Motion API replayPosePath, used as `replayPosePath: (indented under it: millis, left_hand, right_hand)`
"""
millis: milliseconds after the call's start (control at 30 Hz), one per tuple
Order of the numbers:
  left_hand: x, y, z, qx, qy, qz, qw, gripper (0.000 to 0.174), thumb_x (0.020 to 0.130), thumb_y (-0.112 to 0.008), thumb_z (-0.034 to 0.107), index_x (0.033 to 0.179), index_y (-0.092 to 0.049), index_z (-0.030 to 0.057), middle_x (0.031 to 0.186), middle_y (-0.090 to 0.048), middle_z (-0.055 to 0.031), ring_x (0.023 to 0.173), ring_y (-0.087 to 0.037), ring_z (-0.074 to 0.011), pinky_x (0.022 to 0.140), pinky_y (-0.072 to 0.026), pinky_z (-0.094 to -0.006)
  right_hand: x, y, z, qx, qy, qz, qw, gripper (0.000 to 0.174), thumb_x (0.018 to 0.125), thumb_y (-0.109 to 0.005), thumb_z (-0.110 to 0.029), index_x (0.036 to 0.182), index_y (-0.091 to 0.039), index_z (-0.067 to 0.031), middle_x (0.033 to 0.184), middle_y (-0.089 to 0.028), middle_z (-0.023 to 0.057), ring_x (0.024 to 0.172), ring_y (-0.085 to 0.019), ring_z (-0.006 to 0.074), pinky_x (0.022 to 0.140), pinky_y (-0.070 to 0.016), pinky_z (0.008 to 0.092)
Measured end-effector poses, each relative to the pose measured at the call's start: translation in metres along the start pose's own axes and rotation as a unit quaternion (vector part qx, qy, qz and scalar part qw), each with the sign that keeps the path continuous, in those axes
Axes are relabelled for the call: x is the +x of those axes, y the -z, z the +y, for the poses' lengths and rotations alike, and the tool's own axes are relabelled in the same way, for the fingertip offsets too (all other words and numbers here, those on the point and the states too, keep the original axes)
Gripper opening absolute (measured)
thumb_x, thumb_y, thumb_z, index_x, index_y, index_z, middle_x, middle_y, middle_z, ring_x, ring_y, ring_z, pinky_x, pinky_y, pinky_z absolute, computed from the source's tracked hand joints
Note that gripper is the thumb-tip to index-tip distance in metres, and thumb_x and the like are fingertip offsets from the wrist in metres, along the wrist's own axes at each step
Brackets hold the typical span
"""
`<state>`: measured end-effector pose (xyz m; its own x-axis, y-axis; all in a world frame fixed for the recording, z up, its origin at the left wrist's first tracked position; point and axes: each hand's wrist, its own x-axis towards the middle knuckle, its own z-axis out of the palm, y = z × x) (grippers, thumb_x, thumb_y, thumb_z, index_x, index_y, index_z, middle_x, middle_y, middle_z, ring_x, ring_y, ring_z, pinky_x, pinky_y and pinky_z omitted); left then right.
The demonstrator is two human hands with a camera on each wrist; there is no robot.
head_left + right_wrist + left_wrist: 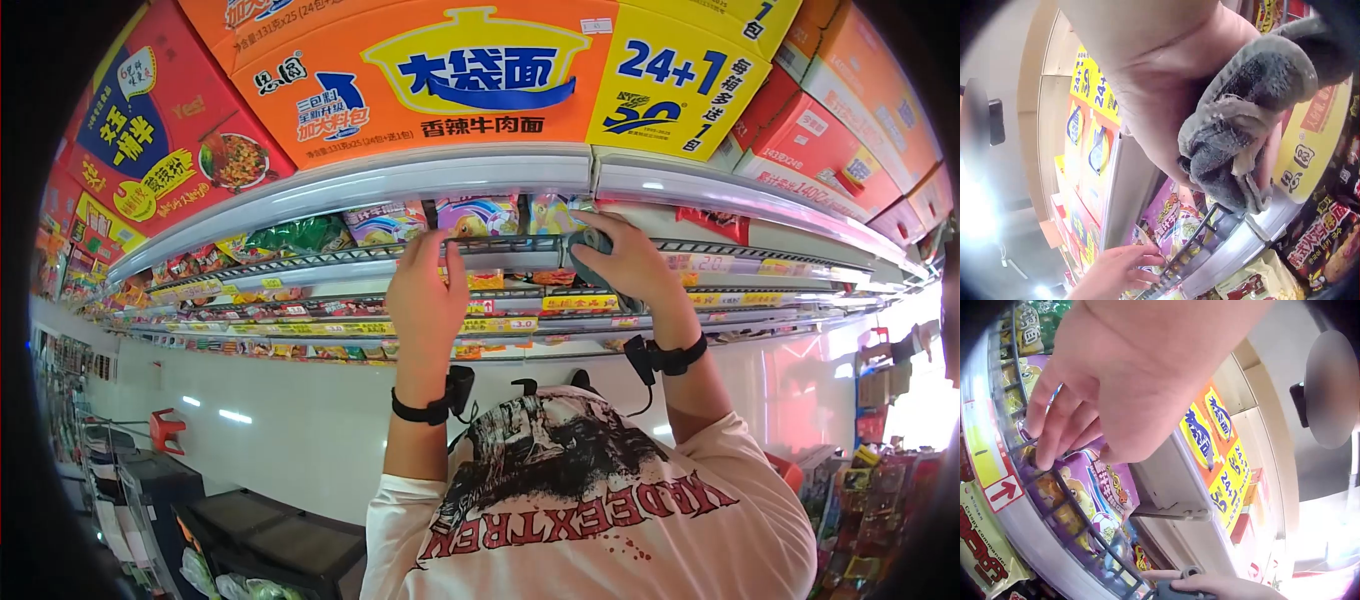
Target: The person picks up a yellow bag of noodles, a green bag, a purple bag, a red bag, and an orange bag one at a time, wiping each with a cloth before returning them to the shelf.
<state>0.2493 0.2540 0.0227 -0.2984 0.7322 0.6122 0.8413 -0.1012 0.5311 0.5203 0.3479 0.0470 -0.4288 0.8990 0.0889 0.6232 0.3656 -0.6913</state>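
Note:
I reach up to a top store shelf edged by a wire rail [500, 245]. My left hand [428, 285] grips the rail, fingers hooked over it and thumb in front. In the left wrist view the fingers [1047, 425] lie on the wire rail [1066, 500], against a purple snack bag [1097, 481]. My right hand [625, 260] holds a bunched grey cloth [590, 245] against the rail further right. From the right wrist, the grey cloth [1247, 119] fills the palm above the wire rail [1191, 247], with the left hand [1116, 269] lower down.
Large orange and yellow noodle cartons [430, 80] stand above the shelf. Lower shelves carry yellow price strips [500, 325] and packed snacks. A red stool [165, 430] and dark bins [270, 545] stand at lower left. A goods rack [870, 470] is on the right.

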Motion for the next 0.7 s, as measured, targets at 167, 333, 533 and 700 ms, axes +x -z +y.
replayPosePath:
  millis: [167,333,533,700]
  left_hand:
    - [-0.017,-0.016,0.007,-0.103,-0.012,-0.041,0.994,0.016,0.097,-0.064,0.007,0.111,-0.069,0.0004,0.114,-0.070,-0.0132,0.086,-0.072,-0.0257,0.074,-0.0570,-0.0382]
    - [-0.021,-0.027,0.004,-0.164,0.022,-0.079,0.983,0.016,0.098,-0.063,0.005,0.111,-0.069,-0.0013,0.114,-0.070,-0.0123,0.086,-0.071,-0.0249,0.078,-0.0574,-0.0365]
    - [-0.033,-0.027,0.009,-0.313,0.075,-0.209,0.923,0.021,0.104,-0.060,0.013,0.117,-0.069,-0.0010,0.118,-0.071,-0.0108,0.096,-0.070,-0.0188,0.087,-0.0551,-0.0339]
    - [-0.058,-0.044,0.032,-0.491,0.132,-0.290,0.811,0.039,0.110,-0.054,0.028,0.138,-0.059,0.0012,0.129,-0.067,-0.0114,0.115,-0.067,-0.0201,0.101,-0.0499,-0.0351]
  right_hand:
    - [-0.002,-0.011,0.020,-0.018,0.064,0.081,0.994,0.055,0.088,-0.077,-0.025,0.138,-0.065,-0.0069,0.132,-0.063,0.0213,0.121,-0.062,0.0351,0.106,-0.0473,0.0391]
    - [-0.021,-0.005,0.006,0.010,0.052,0.178,0.983,0.047,0.087,-0.078,-0.024,0.129,-0.070,-0.0042,0.134,-0.062,0.0218,0.123,-0.061,0.0379,0.107,-0.0473,0.0412]
    - [-0.060,0.012,0.000,0.224,-0.007,0.199,0.954,0.032,0.092,-0.073,-0.011,0.122,-0.073,0.0007,0.127,-0.064,0.0087,0.116,-0.062,0.0208,0.103,-0.0478,0.0342]
    - [-0.096,0.021,-0.013,0.324,-0.064,0.125,0.935,0.029,0.093,-0.072,-0.009,0.121,-0.074,0.0004,0.126,-0.064,0.0086,0.118,-0.059,0.0199,0.106,-0.0452,0.0347]
